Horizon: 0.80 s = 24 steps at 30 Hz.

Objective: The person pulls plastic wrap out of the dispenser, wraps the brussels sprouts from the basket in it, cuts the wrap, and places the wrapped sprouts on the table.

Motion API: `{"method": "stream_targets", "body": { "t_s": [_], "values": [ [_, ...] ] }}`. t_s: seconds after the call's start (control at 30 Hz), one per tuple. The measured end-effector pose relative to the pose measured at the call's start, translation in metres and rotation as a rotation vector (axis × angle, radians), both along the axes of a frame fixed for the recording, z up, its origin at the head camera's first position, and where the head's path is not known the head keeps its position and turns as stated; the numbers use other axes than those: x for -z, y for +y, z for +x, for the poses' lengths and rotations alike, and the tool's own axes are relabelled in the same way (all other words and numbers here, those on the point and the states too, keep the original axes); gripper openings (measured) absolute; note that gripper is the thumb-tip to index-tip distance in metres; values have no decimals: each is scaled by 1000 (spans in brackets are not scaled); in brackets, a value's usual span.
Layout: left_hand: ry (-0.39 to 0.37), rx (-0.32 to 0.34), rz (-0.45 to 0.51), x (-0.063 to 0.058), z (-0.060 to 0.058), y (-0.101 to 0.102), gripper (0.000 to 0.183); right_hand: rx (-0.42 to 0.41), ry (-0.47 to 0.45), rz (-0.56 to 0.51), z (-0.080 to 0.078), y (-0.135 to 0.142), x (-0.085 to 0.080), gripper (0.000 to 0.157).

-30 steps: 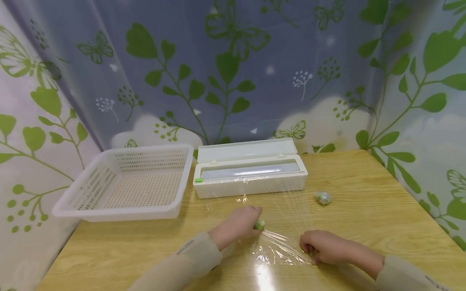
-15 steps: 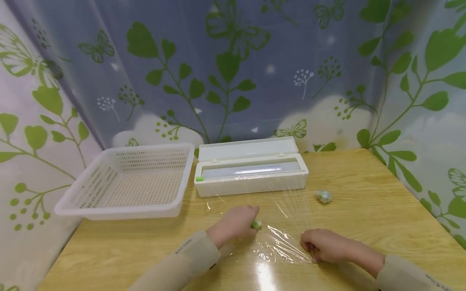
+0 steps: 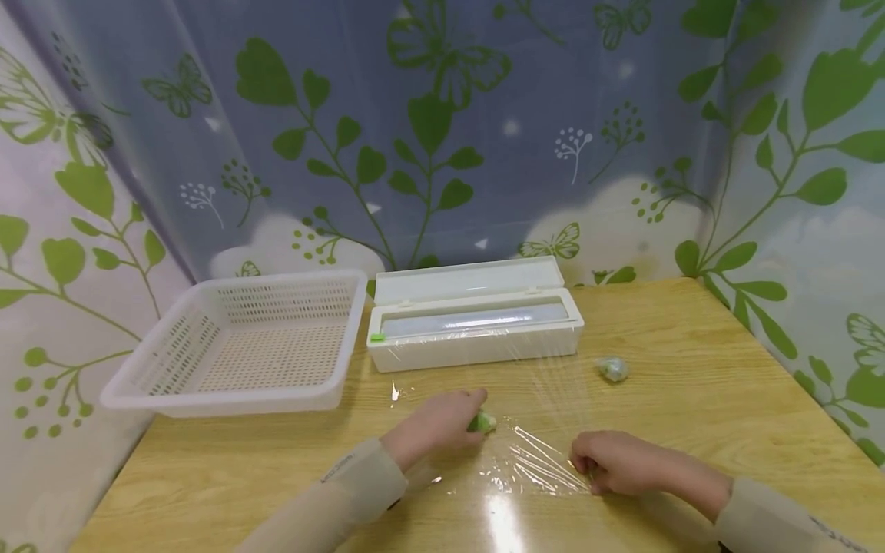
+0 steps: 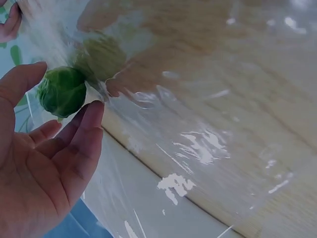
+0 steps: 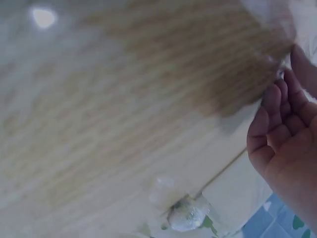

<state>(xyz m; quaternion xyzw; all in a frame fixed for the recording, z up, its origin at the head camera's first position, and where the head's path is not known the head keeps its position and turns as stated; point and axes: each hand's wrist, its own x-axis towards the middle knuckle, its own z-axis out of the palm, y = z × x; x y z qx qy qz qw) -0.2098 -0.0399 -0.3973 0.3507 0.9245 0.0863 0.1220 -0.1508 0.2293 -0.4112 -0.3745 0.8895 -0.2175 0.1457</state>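
Note:
A green Brussels sprout (image 4: pixel 62 91) sits between the thumb and fingers of my left hand (image 3: pixel 442 422), on the sheet of plastic wrap. In the left wrist view the thumb tip meets one side of it, and the fingertips lie at the other. The clear plastic wrap (image 3: pixel 546 453) stretches from the white dispenser box (image 3: pixel 477 349) towards me, creased between the hands. My right hand (image 3: pixel 622 463) pinches the wrap's near right corner, thumb against curled fingers. Behind the right hand lies a small wrapped bundle (image 3: pixel 612 369), pale green through its film.
A white perforated basket (image 3: pixel 235 405) stands at the left of the wooden table (image 3: pixel 664 330). The dispenser's lid (image 3: pixel 470 282) is raised, with a wrap roll (image 3: pixel 477 319) inside and a green tab (image 3: pixel 376 337) on its front edge. A patterned curtain hangs behind.
My left hand has shifted slightly left with the sprout, which shows more beyond the fingers. The creases in the wrap have spread. The right hand stays at the corner.

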Motion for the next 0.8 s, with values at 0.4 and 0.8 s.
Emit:
{"method": "stream_targets", "body": {
  "t_s": [0.4,0.8],
  "values": [
    [-52,-64,-65,5,27,-37,54,-83,146,118,12,-4,2,44],
    [7,-16,-37,5,29,-34,53,-107,219,90,6,-3,0,37]
  ]
}}
